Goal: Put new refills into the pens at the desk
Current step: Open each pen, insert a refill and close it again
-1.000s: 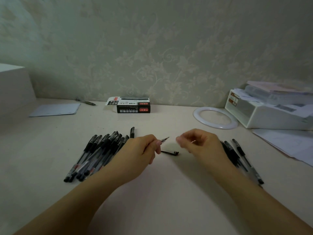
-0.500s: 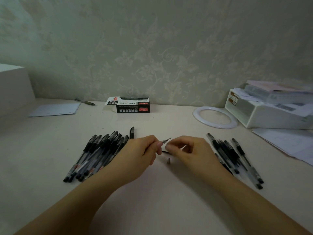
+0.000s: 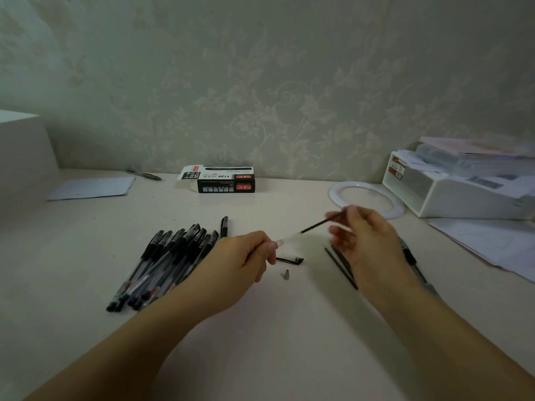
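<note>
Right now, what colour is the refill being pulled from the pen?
Black, dark along its whole visible length; the head view shows the refill best.

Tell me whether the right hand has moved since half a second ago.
Yes. The right hand moved right and back, toward the white ring, drawing the refill out.

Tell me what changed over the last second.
The right hand drew the refill out of the barrel toward the right; the left hand kept its grip. The metal tip now lies on the desk. The pen pile and cap stayed.
</note>
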{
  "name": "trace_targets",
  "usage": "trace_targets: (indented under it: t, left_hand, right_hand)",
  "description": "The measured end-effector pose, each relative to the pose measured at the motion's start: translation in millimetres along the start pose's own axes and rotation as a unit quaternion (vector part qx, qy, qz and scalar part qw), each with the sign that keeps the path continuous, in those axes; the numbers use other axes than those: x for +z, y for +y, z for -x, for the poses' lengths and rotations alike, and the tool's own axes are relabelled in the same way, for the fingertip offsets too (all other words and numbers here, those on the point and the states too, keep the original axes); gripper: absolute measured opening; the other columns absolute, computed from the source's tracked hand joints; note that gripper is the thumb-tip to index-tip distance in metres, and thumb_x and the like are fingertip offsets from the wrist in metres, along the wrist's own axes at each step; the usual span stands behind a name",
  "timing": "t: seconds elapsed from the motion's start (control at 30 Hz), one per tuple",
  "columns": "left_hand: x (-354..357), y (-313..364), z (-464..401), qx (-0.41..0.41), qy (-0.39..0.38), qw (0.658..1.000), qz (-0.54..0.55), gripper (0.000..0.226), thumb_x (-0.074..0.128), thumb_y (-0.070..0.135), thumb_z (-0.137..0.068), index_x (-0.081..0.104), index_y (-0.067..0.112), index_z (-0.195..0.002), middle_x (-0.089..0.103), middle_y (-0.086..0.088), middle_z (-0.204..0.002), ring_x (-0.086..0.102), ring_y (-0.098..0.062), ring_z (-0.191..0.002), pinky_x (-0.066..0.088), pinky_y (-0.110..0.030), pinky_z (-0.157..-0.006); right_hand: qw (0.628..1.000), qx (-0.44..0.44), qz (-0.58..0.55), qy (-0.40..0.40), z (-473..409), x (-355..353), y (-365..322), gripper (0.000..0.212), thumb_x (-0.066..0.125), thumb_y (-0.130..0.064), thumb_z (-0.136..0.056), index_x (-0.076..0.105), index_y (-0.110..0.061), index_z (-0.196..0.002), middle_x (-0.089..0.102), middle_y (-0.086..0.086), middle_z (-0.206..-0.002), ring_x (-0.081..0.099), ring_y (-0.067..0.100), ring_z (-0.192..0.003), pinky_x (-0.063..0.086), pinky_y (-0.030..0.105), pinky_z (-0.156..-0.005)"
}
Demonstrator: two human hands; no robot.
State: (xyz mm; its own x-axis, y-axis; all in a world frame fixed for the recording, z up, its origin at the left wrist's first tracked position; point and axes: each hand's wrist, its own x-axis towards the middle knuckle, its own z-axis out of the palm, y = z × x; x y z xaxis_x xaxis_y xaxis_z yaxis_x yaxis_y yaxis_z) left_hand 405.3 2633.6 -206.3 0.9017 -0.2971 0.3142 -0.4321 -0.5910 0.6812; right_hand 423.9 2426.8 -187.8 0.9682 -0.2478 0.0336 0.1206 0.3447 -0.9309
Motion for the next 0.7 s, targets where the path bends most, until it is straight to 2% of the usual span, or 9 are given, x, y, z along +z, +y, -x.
trace_targets:
  t: [0.07, 0.13, 0.2, 0.23, 0.3, 0.4, 0.47, 0.53, 0.7]
  left_hand:
    - [0, 0, 0, 0.004, 0.0, 1.0, 0.0, 0.03, 0.039, 0.039, -0.099, 0.056, 0.03, -0.077, 0.056, 0.012, -0.057, 0.05, -0.002, -0.052, 0.045, -0.019, -0.056]
    - [0, 0, 0, 0.006, 0.0, 1.0, -0.004, 0.03, 0.039, 0.038, -0.1, 0.056, 0.03, -0.076, 0.056, 0.012, -0.057, 0.05, -0.002, -0.052, 0.044, -0.018, -0.056]
    - [0, -1, 0, 0.006, 0.002, 1.0, -0.004, 0.03, 0.039, 0.037, -0.1, 0.055, 0.03, -0.076, 0.055, 0.012, -0.056, 0.049, -0.003, -0.052, 0.043, -0.017, -0.055]
    - [0, -1, 0, 0.006, 0.003, 1.0, -0.002, 0.03, 0.04, 0.037, -0.1, 0.055, 0.03, -0.076, 0.055, 0.012, -0.056, 0.049, -0.003, -0.051, 0.043, -0.018, -0.055]
    - [0, -1, 0, 0.007, 0.006, 1.0, 0.0, 0.03, 0.04, 0.038, -0.1, 0.055, 0.029, -0.075, 0.055, 0.011, -0.056, 0.048, -0.003, -0.051, 0.042, -0.018, -0.055]
    - [0, -3, 0, 0.012, 0.009, 1.0, 0.003, 0.03, 0.04, 0.04, -0.099, 0.055, 0.03, -0.075, 0.055, 0.011, -0.056, 0.047, -0.003, -0.05, 0.042, -0.017, -0.054]
    - [1, -4, 0, 0.012, 0.008, 1.0, 0.001, 0.029, 0.04, 0.039, -0.099, 0.055, 0.03, -0.075, 0.055, 0.01, -0.056, 0.048, -0.003, -0.051, 0.043, -0.02, -0.055]
    - [0, -5, -1, 0.009, 0.007, 1.0, -0.009, 0.029, 0.041, 0.037, -0.1, 0.055, 0.03, -0.076, 0.056, 0.01, -0.057, 0.049, -0.003, -0.051, 0.044, -0.021, -0.055]
    - [-12, -8, -4, -0.009, 0.013, 0.999, -0.049, 0.027, 0.041, 0.038, -0.099, 0.056, 0.03, -0.078, 0.06, 0.009, -0.06, 0.054, -0.003, -0.053, 0.044, -0.015, -0.054]
  right_hand:
    - [0.996, -0.045, 0.046, 0.055, -8, -10, -4, 0.014, 0.052, -0.022, -0.101, 0.062, -0.015, -0.093, 0.073, -0.005, -0.073, 0.058, 0.004, -0.058, 0.049, 0.018, -0.056]
    - [0.978, -0.088, 0.177, 0.062, -14, -18, -2, 0.014, 0.057, -0.026, -0.098, 0.064, -0.017, -0.09, 0.071, -0.006, -0.071, 0.055, 0.001, -0.053, 0.048, 0.02, -0.056]
    - [0.93, -0.132, 0.343, 0.019, -16, -22, 6, 0.011, 0.064, -0.03, -0.093, 0.066, -0.022, -0.085, 0.071, -0.006, -0.071, 0.058, 0.001, -0.057, 0.049, 0.02, -0.064]
    - [0.894, -0.158, 0.418, 0.0, -15, -23, 10, 0.01, 0.067, -0.031, -0.09, 0.067, -0.024, -0.082, 0.07, -0.008, -0.07, 0.061, 0.0, -0.061, 0.047, 0.013, -0.065]
    - [0.836, -0.203, 0.508, -0.03, -11, -23, 17, 0.01, 0.072, -0.031, -0.086, 0.068, -0.025, -0.078, 0.066, -0.014, -0.068, 0.06, -0.006, -0.069, 0.042, 0.004, -0.06]
    - [0.794, -0.218, 0.564, -0.068, -10, -24, 23, 0.008, 0.073, -0.023, -0.085, 0.069, -0.022, -0.078, 0.064, -0.014, -0.07, 0.06, -0.001, -0.071, 0.045, 0.011, -0.063]
    - [0.776, -0.218, 0.586, -0.08, -12, -25, 24, 0.005, 0.072, -0.019, -0.085, 0.07, -0.02, -0.08, 0.064, -0.011, -0.075, 0.059, 0.004, -0.073, 0.052, 0.027, -0.072]
    - [0.767, -0.225, 0.595, -0.084, -13, -25, 23, 0.003, 0.071, -0.018, -0.085, 0.07, -0.018, -0.082, 0.062, -0.007, -0.077, 0.058, 0.009, -0.075, 0.053, 0.036, -0.076]
    - [0.757, -0.252, 0.597, -0.082, -13, -25, 22, 0.002, 0.069, -0.02, -0.088, 0.069, -0.018, -0.088, 0.061, -0.004, -0.082, 0.057, 0.015, -0.081, 0.051, 0.037, -0.076]
